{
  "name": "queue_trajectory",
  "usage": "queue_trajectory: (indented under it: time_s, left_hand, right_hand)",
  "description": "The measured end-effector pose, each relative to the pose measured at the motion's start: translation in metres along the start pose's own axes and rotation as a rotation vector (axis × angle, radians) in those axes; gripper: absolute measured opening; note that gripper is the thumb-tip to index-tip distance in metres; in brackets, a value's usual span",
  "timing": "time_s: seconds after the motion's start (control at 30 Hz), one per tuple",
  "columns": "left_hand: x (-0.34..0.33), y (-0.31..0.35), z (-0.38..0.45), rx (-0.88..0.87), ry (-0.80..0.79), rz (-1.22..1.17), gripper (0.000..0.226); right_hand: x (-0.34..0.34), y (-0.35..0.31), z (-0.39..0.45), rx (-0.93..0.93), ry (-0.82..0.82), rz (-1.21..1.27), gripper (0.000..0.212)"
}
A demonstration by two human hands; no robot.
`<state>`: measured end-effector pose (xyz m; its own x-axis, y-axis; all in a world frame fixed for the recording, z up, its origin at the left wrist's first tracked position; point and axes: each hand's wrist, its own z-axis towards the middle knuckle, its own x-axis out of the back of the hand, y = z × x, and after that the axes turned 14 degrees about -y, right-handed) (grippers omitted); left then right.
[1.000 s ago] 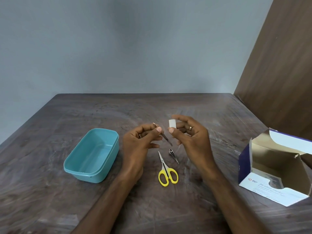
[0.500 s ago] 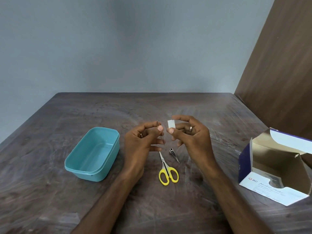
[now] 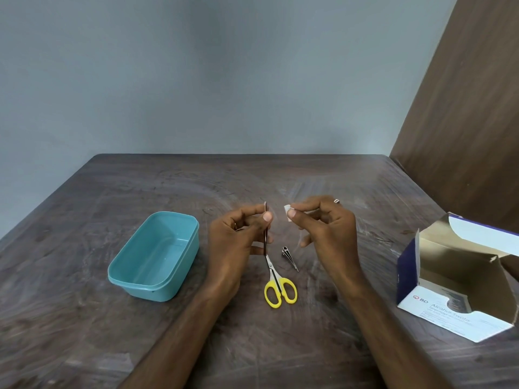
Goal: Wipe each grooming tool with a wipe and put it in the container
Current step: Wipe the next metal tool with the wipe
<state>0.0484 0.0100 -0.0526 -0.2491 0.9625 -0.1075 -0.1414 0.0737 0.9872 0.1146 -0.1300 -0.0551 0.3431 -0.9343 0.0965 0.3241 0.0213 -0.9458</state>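
Left hand [image 3: 238, 237] pinches a thin metal tool [image 3: 265, 228] upright; right hand [image 3: 325, 226] pinches a white wipe [image 3: 287, 215], a gap between them. Teal container [image 3: 157, 254] sits left, clear of table [image 3: 84, 318] edges.

My forearms are bare, no sleeves showing; a ring [image 3: 336, 201] sits on one of my right hand's [image 3: 327, 224] fingers.

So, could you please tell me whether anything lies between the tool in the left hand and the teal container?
Nothing visible does: only bare table separates the left hand, holding the thin metal tool, from the teal container.
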Motion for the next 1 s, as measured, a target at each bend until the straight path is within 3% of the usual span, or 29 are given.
queue_trajectory:
  time_s: [0.7,1.0]
  left_hand:
    - [-0.0015,-0.0065,-0.0001,-0.009,-0.124,-0.053,0.031]
    - [0.0011,-0.0003,-0.0008,-0.015,-0.112,-0.075,0.044]
  right_hand:
    - [-0.0078,0.0028,-0.0006,-0.109,-0.162,0.125,0.003]
    - [-0.0012,0.0012,0.003,-0.199,-0.212,0.295,0.017]
